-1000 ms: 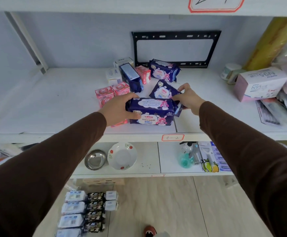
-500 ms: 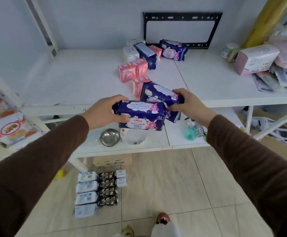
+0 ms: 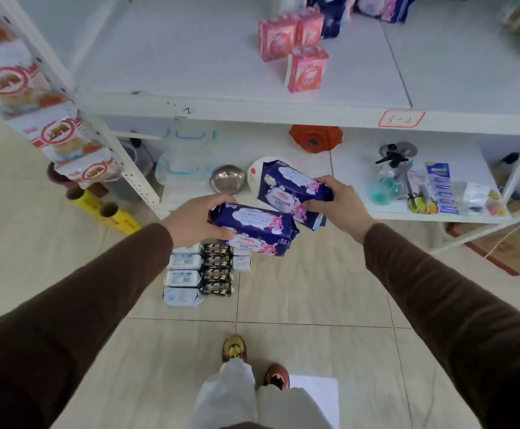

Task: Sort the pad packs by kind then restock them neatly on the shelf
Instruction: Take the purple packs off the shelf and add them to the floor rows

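Two navy pad packs are held above the floor, in front of the shelf. The left hand grips the nearer pack; the right hand grips the farther pack. Below, sorted packs lie in rows on the floor. Both navy packs would best be lowered beside those rows, kept as their own group. Pink packs remain on the shelf.

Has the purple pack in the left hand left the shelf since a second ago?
Yes. The purple pack in the left hand is off the shelf, held lower, over the floor.
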A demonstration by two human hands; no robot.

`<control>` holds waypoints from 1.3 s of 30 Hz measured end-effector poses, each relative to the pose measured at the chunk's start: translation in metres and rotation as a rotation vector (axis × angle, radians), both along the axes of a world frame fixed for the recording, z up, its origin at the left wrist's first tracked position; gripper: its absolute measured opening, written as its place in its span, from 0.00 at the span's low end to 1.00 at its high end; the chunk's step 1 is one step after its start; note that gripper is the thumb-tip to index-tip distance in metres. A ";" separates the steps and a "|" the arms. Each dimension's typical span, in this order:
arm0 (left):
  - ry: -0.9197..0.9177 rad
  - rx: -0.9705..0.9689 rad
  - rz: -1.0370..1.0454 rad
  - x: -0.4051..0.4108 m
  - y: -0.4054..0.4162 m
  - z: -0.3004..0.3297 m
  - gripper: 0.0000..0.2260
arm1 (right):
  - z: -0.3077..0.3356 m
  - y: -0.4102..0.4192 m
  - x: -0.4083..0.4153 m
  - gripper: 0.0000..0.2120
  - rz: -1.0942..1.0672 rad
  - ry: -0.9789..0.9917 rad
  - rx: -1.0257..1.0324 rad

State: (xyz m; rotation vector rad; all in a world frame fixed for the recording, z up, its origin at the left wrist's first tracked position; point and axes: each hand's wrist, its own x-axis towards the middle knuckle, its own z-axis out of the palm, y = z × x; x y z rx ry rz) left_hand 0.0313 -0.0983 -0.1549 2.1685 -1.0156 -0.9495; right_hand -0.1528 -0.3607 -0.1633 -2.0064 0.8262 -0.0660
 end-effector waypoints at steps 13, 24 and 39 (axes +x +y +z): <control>0.069 0.161 0.036 0.012 0.103 -0.159 0.28 | -0.144 0.101 0.013 0.26 0.033 0.263 0.033; 0.014 0.198 -0.014 -0.005 0.058 -0.336 0.26 | -0.306 0.059 0.032 0.23 -0.051 0.268 -0.100; -0.174 0.160 -0.056 0.006 -0.076 -0.604 0.24 | -0.570 -0.053 0.066 0.24 0.008 0.354 -0.199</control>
